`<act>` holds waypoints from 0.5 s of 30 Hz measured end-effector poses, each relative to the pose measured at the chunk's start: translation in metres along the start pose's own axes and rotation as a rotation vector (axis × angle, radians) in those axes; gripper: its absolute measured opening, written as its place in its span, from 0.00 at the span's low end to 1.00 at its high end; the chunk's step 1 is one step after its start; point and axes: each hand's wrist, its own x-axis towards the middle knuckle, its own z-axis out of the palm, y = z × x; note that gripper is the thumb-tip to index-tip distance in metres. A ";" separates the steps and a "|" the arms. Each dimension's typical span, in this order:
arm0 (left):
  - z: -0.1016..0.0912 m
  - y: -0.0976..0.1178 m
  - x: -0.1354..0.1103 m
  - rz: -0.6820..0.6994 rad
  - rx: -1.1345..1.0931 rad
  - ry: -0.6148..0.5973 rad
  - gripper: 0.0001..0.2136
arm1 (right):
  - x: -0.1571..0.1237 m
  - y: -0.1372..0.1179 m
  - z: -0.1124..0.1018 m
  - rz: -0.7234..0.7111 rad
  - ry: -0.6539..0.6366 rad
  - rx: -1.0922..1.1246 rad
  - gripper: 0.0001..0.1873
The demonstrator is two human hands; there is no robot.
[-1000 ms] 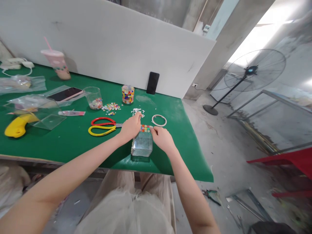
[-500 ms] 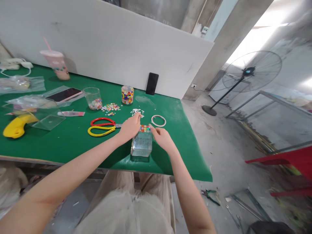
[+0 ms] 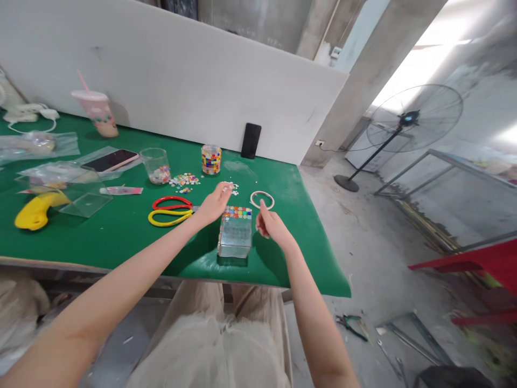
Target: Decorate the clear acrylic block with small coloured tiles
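A clear rectangular box stands near the table's front edge, with rows of colourful small mosaic tiles along its far top edge and more on its left side. My left hand is just beyond the box's left corner, its fingertips pinched at a small heap of white pieces; whatever is between them is too small to make out. To the right of the box, apart from it, my right hand hangs with its index finger raised and the others loosely bent, holding nothing visible. Just beyond it lies a white ring-shaped roll.
Red-and-yellow-handled scissors lie left of the box. Behind are a clear cup of pieces, a loose colourful pile, a mosaic-covered cup and a leaning black phone. A yellow tool lies far left.
Both hands have left the box's tiled edge. My left hand has shifted slightly left to the white pieces; my right hand has drawn away to the right with its fingers loosened.
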 end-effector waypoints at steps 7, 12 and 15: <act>0.011 -0.017 -0.016 0.005 -0.351 0.023 0.21 | -0.002 0.014 0.043 -0.171 0.219 0.218 0.34; 0.036 -0.005 -0.044 0.112 -0.619 0.008 0.30 | -0.015 0.008 0.069 -0.324 0.316 0.356 0.34; 0.039 -0.003 -0.054 0.224 -0.684 0.100 0.27 | -0.022 0.004 0.059 -0.444 0.303 0.377 0.32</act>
